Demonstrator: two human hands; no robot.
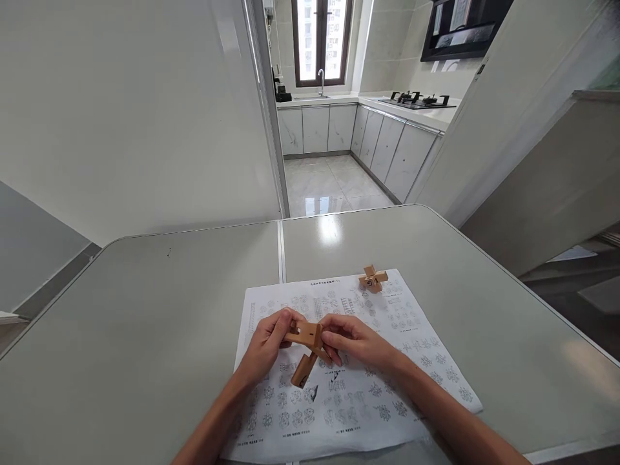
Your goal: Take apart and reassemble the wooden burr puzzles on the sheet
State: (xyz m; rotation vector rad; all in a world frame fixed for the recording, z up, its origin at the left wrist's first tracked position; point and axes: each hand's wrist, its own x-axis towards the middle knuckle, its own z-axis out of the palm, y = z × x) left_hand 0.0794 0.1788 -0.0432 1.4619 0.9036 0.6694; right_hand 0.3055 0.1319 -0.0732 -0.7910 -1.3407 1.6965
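Note:
Over a printed sheet [353, 420] of line diagrams, my left hand [271, 339] pinches the left end of a notched wooden puzzle piece [307, 333]. My right hand [356, 339] grips its right side, with thumb and fingers closed at the wood. Below it, another wooden puzzle piece [303, 371] slants down to the left and bears a dark mark. The two pieces meet near the right hand; how they interlock is hidden by the fingers.
A small assembled wooden puzzle [372, 279] lies on the sheet's far right corner. The grey table [145, 336] has a seam [281, 252] running across its middle. Beyond its far edge are a kitchen floor, white cabinets [314, 129] and a gas stove [419, 100].

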